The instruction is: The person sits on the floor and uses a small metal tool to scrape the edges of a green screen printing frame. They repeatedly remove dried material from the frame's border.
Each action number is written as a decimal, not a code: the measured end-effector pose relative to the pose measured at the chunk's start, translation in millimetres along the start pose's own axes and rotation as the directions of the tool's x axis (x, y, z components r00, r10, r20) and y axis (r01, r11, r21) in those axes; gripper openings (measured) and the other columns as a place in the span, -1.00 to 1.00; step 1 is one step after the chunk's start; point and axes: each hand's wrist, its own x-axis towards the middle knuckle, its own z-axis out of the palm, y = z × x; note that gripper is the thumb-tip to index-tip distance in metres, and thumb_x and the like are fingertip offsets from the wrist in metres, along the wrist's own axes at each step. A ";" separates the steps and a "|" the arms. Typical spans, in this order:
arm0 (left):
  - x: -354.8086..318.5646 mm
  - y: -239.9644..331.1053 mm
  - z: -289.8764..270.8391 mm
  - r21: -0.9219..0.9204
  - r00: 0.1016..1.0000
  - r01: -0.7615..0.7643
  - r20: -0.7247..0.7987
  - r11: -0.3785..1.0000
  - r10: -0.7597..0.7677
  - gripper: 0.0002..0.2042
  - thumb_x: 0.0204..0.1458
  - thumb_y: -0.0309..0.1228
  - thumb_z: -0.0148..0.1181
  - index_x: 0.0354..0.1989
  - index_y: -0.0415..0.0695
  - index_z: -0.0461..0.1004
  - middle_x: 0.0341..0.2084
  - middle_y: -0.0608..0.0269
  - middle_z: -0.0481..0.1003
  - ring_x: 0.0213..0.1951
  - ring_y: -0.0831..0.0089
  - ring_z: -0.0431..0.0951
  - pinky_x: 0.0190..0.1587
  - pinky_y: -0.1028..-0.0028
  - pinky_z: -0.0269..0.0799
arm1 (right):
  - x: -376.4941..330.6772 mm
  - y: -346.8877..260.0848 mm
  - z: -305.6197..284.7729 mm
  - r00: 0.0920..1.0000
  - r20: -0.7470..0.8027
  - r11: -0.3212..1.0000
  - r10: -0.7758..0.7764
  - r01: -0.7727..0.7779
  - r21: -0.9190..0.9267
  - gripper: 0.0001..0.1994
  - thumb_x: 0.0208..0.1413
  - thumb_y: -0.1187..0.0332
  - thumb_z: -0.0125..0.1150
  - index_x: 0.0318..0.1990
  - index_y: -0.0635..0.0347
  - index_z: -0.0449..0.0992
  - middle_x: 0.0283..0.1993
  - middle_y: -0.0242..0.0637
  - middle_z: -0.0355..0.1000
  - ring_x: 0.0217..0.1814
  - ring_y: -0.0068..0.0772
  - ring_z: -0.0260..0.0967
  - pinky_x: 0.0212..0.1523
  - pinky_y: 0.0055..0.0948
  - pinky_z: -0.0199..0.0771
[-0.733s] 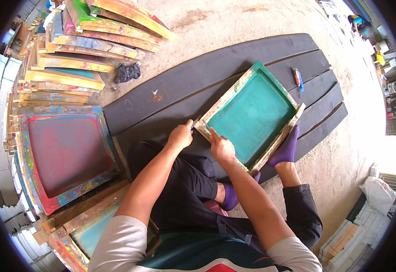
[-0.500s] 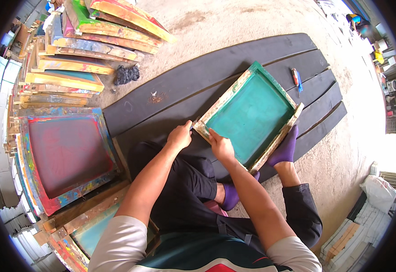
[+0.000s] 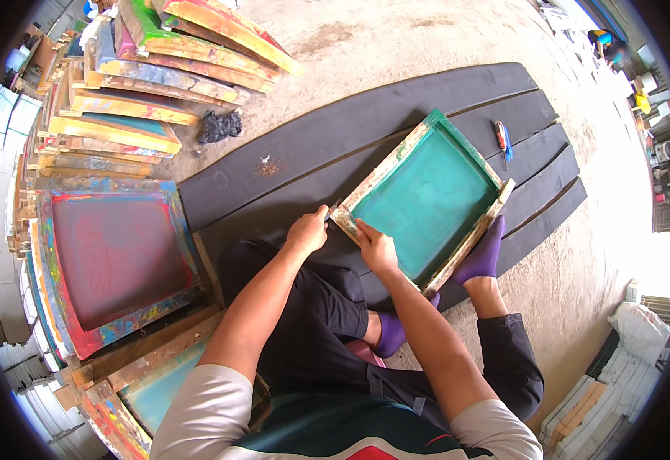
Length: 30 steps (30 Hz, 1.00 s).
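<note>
A wooden screen-printing frame with green mesh lies at a slant over dark planks, its wood worn and paint-stained. My right hand is closed on the frame's near left side, with the thumb over the inner edge. My left hand is closed beside the frame's left corner. A thin dark piece shows at its fingertips by that corner; most of it is hidden, so its kind is unclear. My purple-socked foot is against the frame's right side, and my other foot is near its lower corner.
The dark planks carry a red-handled screwdriver and a blue tool. A red-grey screen frame lies at left, below stacked painted frames. A black crumpled bundle sits on the floor. Another frame is at lower left.
The whole view has shifted slightly. Both hands stay at the frame's left corner and near side, with little visible movement against it.
</note>
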 end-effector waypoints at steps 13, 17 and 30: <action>-0.4 0.2 -3.2 -0.021 0.999 0.020 0.039 1.000 -0.020 -0.71 0.29 -0.36 0.11 0.14 -0.11 0.34 -0.21 -0.20 0.63 -0.10 -0.18 0.65 -0.09 -0.09 0.55 | 12.5 0.1 -3.5 0.954 0.167 0.915 0.249 -0.289 0.283 -0.62 0.41 0.15 0.13 0.25 0.08 0.59 -0.44 -0.31 0.44 -0.60 -0.56 0.23 -0.58 -0.47 0.27; -1.6 -3.8 -1.7 -0.020 0.999 0.030 0.044 0.999 -0.029 -0.69 0.29 -0.36 0.11 0.16 -0.11 0.34 -0.20 -0.20 0.63 -0.10 -0.18 0.65 -0.08 -0.09 0.55 | 26.6 -33.4 -26.0 0.688 0.466 0.570 0.556 -0.724 0.389 -0.64 0.37 0.18 0.16 0.21 0.09 0.60 -0.26 -0.06 0.58 -0.38 -0.14 0.49 -0.33 -0.23 0.50; 0.8 -5.4 1.6 -0.022 1.000 0.021 0.023 1.000 -0.021 -0.66 0.26 -0.38 0.14 0.17 -0.11 0.31 -0.21 -0.23 0.63 -0.09 -0.22 0.63 -0.08 -0.12 0.52 | 2.9 -47.6 -32.4 0.967 0.116 0.968 0.225 -0.209 -0.137 -0.72 0.29 0.28 0.22 0.08 0.13 0.65 -0.12 0.10 0.61 -0.06 0.22 0.59 -0.02 0.01 0.60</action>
